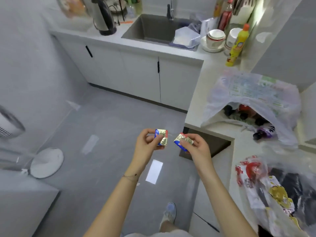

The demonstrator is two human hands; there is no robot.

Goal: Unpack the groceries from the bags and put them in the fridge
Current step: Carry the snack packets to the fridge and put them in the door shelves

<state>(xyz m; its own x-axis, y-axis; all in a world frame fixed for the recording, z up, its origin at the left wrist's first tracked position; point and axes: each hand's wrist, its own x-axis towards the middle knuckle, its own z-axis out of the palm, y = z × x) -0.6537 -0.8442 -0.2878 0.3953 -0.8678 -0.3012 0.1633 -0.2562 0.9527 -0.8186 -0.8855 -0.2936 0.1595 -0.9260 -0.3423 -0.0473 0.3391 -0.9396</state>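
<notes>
While both arms reach out over the grey floor (102, 117), each hand holds one small square pack. The left hand (148, 142) pinches the left foil pack (161, 136) between its thumb and curled fingers. The right hand (196, 146) pinches the right foil pack (183, 141) the same way. Both packs are gold on top with blue and red print, and they sit close side by side in the air, not touching. To the right, a white plastic bag (253, 93) lies open on the counter (196, 93), with dark and red things showing inside its mouth. A second bag with red print (256, 178) lies nearer on the same counter. Farther back there is a sink (153, 28), a black and silver kettle (104, 16), stacked bowls (215, 37) and a yellow bottle (236, 47).
</notes>
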